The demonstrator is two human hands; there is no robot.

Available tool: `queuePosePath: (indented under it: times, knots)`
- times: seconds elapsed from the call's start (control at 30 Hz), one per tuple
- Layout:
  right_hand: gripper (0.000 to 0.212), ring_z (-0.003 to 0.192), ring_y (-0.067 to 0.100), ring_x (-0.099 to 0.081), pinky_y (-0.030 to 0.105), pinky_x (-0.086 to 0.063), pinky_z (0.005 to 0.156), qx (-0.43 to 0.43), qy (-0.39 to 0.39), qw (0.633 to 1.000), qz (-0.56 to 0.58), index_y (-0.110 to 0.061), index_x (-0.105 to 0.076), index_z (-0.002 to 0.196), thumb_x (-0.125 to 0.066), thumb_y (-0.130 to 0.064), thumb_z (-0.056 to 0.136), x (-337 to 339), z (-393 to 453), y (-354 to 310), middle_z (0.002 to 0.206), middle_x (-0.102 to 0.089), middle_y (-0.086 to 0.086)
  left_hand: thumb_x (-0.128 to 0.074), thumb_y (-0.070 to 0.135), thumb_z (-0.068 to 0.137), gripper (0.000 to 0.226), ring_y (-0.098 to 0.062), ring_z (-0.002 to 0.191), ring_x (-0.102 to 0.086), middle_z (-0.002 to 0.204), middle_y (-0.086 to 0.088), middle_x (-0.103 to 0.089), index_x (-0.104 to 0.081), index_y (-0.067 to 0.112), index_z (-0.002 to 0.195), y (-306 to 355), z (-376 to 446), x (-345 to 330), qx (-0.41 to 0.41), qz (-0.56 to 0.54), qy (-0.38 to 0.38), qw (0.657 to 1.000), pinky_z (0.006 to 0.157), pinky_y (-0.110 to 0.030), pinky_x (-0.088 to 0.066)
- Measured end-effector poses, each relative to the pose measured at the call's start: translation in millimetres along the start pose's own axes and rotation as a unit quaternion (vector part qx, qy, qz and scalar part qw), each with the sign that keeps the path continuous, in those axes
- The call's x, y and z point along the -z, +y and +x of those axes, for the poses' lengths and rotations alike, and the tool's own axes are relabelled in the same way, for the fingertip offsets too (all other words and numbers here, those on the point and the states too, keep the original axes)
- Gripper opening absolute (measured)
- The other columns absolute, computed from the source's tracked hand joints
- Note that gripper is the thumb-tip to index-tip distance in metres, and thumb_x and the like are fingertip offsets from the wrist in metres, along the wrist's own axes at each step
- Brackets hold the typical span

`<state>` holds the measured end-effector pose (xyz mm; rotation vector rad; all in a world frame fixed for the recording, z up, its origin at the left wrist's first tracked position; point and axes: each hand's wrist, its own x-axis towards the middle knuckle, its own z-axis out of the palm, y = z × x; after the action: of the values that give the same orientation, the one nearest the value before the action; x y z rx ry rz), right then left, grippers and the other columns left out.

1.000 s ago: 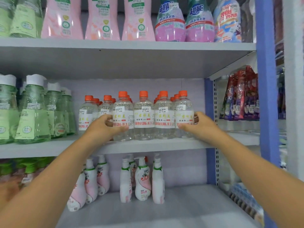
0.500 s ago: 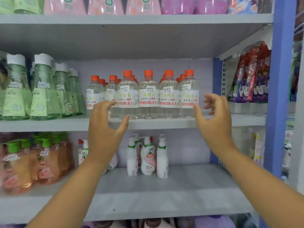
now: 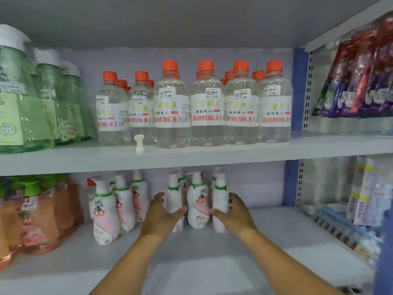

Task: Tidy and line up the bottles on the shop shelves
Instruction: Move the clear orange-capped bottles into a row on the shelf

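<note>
On the lower shelf (image 3: 276, 226) stands a group of white-and-pink pump bottles. My left hand (image 3: 160, 216) wraps around the leftmost bottle of the group (image 3: 173, 193), thumb across its front. On the other side, my right hand (image 3: 235, 212) grips the rightmost bottle (image 3: 220, 195), also with the thumb in front. Between them a middle bottle (image 3: 198, 204) stands upright with its label facing me. More bottles of the group stand hidden behind these. A second cluster of the same bottles (image 3: 105, 211) stands further left.
Clear orange-capped bottles (image 3: 207, 107) stand in rows on the middle shelf, with a small white loose part (image 3: 139, 143) in front of them. Green bottles (image 3: 23, 103) fill that shelf's left end, orange bottles (image 3: 36, 211) the lower left. Packets (image 3: 361, 81) hang in the right bay.
Both hands have dropped from the clear orange-capped bottles on the middle shelf to the lower shelf and now hold two of the white-and-pink pump bottles. The view has moved closer and lower.
</note>
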<state>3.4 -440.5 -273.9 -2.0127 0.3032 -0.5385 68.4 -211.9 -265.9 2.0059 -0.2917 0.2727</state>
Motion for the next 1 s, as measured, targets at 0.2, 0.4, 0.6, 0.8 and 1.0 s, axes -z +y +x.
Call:
queuePosePath:
  times: [0.2,0.4,0.6,0.8,1.0]
  knots:
    - [0.041,0.092,0.005,-0.067,0.025,-0.052,0.074,0.030,0.079,0.996,0.028,-0.024,-0.061,0.109,-0.086,-0.029,0.077,1.5,12.4,11.2,0.101,-0.070,-0.011,-0.084,0.033,0.082,0.055,-0.004,0.090,-0.067,0.103,0.020,-0.064,-0.048,0.039,0.123,-20.7,30.7,-1.9,-0.025,-0.032,-0.008,0.999,0.069,-0.021,-0.048]
    - [0.045,0.087,0.009,-0.064,0.030,-0.048,0.072,-0.009,0.167,0.986,0.021,-0.026,-0.056,0.112,-0.086,-0.030,0.079,47.7,39.8,34.0,0.101,-0.067,-0.011,-0.082,0.029,0.084,0.056,-0.022,0.106,-0.064,0.116,0.003,-0.066,-0.052,0.023,0.131,-33.7,54.2,15.8,-0.037,0.025,0.068,0.997,0.089,-0.035,-0.051]
    - [0.052,0.104,0.024,-0.064,0.034,-0.048,0.084,-0.024,0.170,0.985,0.015,-0.020,-0.052,0.121,-0.085,-0.026,0.081,54.1,61.3,52.0,0.120,-0.065,0.005,-0.076,0.028,0.091,0.055,-0.036,0.123,-0.059,0.132,-0.018,-0.064,-0.055,0.004,0.136,-34.4,56.2,9.5,-0.057,0.081,0.101,0.990,0.106,-0.046,-0.045]
    - [0.038,0.086,0.006,-0.057,0.024,-0.051,0.075,0.232,0.259,0.936,-0.056,-0.027,-0.057,0.120,-0.076,-0.031,0.088,18.6,44.3,33.8,0.103,-0.056,-0.006,-0.081,0.047,0.083,0.030,-0.004,0.085,-0.066,0.093,0.015,-0.068,-0.060,0.038,0.102,5.7,27.7,-27.2,-0.126,-0.033,0.087,0.988,0.076,-0.024,-0.053]
    - [0.054,0.097,0.015,-0.067,0.033,-0.057,0.079,0.003,-0.003,0.999,0.034,-0.018,-0.053,0.125,-0.082,-0.035,0.082,-19.5,68.3,5.0,0.113,-0.063,-0.004,-0.084,0.028,0.084,0.046,-0.010,0.100,-0.072,0.100,0.022,-0.074,-0.058,0.040,0.120,9.5,23.6,-72.4,-0.031,-0.092,-0.015,0.995,0.079,-0.017,-0.054]
